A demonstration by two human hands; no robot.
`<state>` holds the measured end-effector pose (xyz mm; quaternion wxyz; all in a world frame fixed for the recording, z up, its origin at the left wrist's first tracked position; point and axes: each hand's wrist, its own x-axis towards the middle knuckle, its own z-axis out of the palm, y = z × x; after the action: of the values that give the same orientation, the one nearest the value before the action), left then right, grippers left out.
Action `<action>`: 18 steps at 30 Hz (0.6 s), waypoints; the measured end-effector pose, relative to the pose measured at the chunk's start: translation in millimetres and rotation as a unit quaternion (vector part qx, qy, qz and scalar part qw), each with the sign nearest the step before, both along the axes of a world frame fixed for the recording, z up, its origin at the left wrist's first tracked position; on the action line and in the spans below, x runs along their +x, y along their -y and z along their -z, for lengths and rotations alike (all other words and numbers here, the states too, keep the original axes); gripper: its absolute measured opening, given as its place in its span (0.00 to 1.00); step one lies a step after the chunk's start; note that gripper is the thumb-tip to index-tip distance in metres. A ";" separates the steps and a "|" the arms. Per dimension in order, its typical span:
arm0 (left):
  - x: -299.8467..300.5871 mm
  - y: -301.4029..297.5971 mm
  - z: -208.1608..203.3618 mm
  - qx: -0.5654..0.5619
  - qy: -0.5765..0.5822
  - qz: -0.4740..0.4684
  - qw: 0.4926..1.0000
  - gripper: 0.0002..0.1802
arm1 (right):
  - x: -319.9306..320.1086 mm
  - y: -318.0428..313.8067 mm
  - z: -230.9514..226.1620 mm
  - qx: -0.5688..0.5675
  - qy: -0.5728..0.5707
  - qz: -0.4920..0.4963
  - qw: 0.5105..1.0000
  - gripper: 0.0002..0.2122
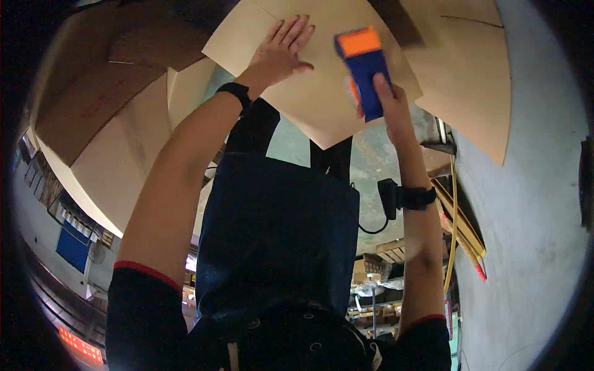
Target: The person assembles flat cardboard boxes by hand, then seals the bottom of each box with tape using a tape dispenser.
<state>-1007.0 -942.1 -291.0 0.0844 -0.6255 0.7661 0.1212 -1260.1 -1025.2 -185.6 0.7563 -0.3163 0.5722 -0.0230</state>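
Observation:
My left hand lies flat on a tan cardboard sheet, its fingers stretched out and the thumb apart. The sheet looks like a carton flap, with its corner pointing toward me. In my right hand is a blocky blue and orange handheld tool, gripped at its lower end. Its orange end points away from me, over the right part of the sheet. The tool is slightly blurred, and I cannot tell whether it touches the cardboard. Its exact kind does not show.
Large brown cardboard panels rise at the left. Another tan panel hangs at the right, beside a grey wall. A yellow hose and long strips run down near that wall. Racks with goods stand low at the right.

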 end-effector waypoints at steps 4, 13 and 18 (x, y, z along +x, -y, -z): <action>-10.6 13.7 -19.4 0.014 -0.014 0.014 1.000 0.46 | -34.6 -35.7 46.1 -0.263 -0.080 -0.270 0.923 0.21; -35.0 2.6 -27.0 0.346 -0.682 -0.483 0.427 0.36 | -43.7 -53.5 46.7 -0.190 -0.024 -0.040 0.981 0.16; -56.7 -10.3 -10.7 0.340 -0.725 -0.492 0.341 0.21 | -39.6 -51.3 40.9 -0.139 -0.043 -0.065 0.987 0.16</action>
<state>-1063.7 -931.9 -280.3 -0.3743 -0.4737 -0.0269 0.7967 -1299.6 -973.9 -226.5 0.6792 -0.4556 0.5741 -0.0397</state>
